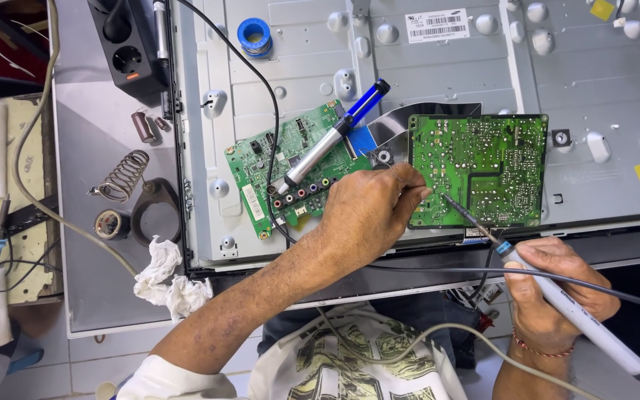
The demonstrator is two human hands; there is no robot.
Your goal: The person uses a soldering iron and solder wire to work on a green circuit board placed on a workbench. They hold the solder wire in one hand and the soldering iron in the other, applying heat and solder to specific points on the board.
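Soldering iron (557,296) cord cut off bottom-right.

Two circuit boards lie on the metal panel (438,74) at frame centre — the smaller board (290,159) left, the larger board (479,170) right. A desoldering pump (331,137) rests across the smaller; a stand coil (122,175) sits left — apparently off the panel.

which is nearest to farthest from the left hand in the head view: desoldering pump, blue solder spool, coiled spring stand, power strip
From the left hand:
1. Desoldering pump, just above it, lying on the smaller circuit board.
2. Blue solder spool, higher up on the metal panel.
3. Coiled spring stand, far out to the left on the bench.
4. Power strip, top left corner.
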